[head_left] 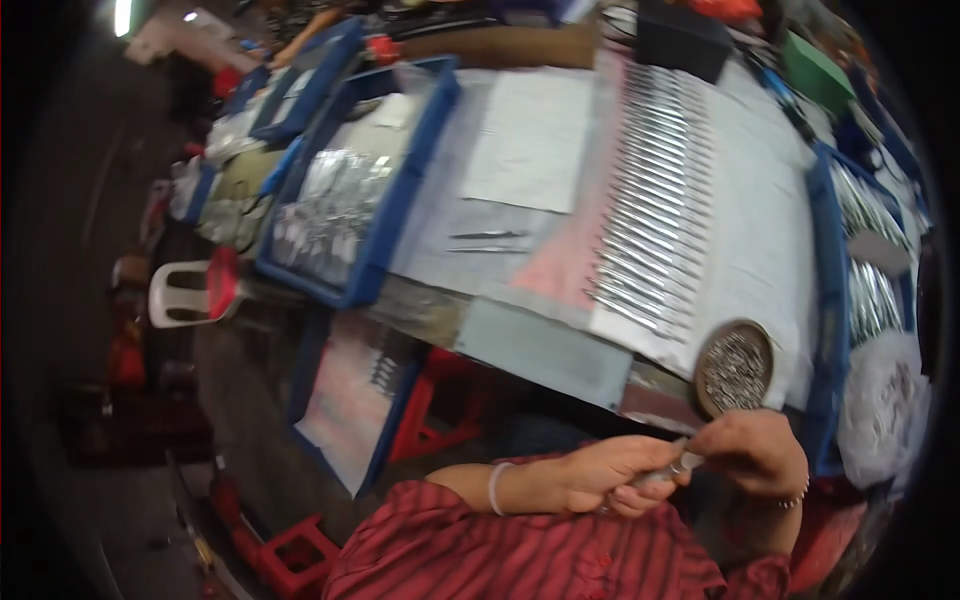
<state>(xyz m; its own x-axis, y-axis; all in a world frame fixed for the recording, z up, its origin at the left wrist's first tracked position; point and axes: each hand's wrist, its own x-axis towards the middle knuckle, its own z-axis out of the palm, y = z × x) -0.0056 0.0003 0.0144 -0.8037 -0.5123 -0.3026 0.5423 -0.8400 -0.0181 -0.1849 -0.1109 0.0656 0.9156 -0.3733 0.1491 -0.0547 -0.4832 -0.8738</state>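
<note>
Our left hand (600, 478) and right hand (755, 452) pinch a small metal piece (668, 471) together, fingers closed on it, just below the round dish of tiny parts (735, 367) at the desk's (530, 140) near edge.

Left hand (600, 475) curled, fingers pinched toward right hand (752, 452), both hands met fingertip to fingertip, forearms raised from lower edge, wrists banded.
</note>
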